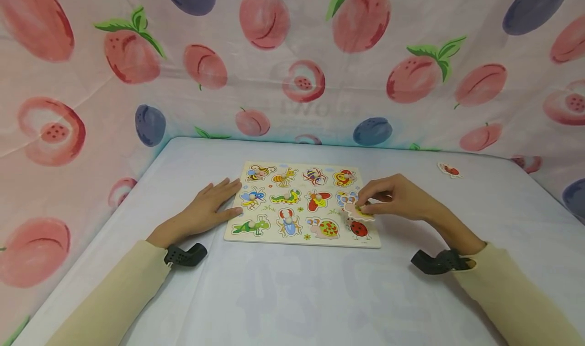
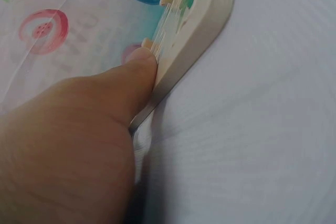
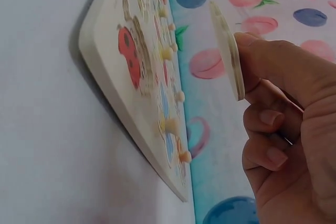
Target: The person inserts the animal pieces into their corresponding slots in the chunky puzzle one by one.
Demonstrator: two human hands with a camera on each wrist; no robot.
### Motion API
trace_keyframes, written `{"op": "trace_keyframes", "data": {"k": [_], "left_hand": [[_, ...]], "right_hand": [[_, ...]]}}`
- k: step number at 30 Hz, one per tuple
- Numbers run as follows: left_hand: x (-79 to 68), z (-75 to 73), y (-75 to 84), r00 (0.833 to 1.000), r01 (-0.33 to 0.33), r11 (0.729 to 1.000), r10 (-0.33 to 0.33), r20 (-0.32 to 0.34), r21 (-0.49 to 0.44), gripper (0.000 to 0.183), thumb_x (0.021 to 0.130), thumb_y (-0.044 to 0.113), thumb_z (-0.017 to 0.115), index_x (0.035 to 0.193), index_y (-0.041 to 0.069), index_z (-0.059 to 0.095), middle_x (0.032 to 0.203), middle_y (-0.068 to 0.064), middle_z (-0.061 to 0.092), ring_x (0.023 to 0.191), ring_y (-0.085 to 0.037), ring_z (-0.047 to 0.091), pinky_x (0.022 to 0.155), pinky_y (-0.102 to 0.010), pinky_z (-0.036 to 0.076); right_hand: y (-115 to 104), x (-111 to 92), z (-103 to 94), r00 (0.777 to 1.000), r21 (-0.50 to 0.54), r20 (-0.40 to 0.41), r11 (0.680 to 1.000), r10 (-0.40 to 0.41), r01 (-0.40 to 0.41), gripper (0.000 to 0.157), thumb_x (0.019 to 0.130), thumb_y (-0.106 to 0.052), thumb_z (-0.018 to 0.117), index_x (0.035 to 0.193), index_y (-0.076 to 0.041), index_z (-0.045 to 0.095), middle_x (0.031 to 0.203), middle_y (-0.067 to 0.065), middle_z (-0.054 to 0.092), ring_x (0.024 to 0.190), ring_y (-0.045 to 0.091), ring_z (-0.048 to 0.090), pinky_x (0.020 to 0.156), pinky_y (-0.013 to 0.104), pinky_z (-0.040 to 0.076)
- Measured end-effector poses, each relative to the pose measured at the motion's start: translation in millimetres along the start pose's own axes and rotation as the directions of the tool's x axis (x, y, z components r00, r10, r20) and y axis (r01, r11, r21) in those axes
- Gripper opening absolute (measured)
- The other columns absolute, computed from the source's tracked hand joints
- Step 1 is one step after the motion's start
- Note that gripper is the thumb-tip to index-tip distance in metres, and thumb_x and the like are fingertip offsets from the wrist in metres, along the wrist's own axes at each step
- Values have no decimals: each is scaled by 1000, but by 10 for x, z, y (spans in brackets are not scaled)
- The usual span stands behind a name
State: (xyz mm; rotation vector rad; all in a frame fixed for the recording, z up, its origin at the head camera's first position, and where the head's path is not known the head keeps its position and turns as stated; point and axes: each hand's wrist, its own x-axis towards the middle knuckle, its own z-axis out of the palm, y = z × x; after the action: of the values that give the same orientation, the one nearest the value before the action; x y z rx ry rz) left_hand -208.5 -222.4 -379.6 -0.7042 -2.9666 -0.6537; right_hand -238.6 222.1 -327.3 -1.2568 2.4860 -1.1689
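Note:
A wooden knob puzzle board with printed insects lies on the table. My left hand rests at its left edge, fingers extended; the left wrist view has the thumb against the board's side. Above the board's right side, my right hand pinches a snail puzzle piece between thumb and fingers. In the right wrist view, this piece appears edge-on, apart from the board. Below it on the board are the knobless snail picture and the ladybug picture.
A loose ladybug piece lies on the white tablecloth at the back right. Several pieces with wooden knobs sit in the board, such as the caterpillar. Fruit-print cloth hangs behind and at the left.

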Motion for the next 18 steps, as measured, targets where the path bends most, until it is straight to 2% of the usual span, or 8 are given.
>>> {"op": "trace_keyframes", "data": {"k": [5,12,18], "left_hand": [[-1,-8,7,1000,0,1000,0,4,-5,74,95,46,55,150,4,28,156,-10,24,145,-30,10,115,-49,1],[-7,-18,23,1000,4,1000,-4,8,-4,75,95,46,55,150,4,27,156,-11,23,144,-31,10,115,-50,1],[-5,-11,17,1000,3,1000,-3,7,-3,76,94,47,55,150,4,27,156,-10,23,145,-31,10,115,-50,1]], "right_hand": [[-25,63,84,1000,38,28,999,11,-12,13,82,-10,76,92,-18,76,96,-1,70,91,18,61,75,24,53],[-47,161,209,999,19,52,1000,-10,9,12,82,-17,77,92,-22,76,94,-4,70,82,17,58,60,21,46],[-54,231,300,996,57,70,997,-47,43,10,83,-15,76,92,-19,76,93,-3,70,81,17,59,60,20,45]]}}
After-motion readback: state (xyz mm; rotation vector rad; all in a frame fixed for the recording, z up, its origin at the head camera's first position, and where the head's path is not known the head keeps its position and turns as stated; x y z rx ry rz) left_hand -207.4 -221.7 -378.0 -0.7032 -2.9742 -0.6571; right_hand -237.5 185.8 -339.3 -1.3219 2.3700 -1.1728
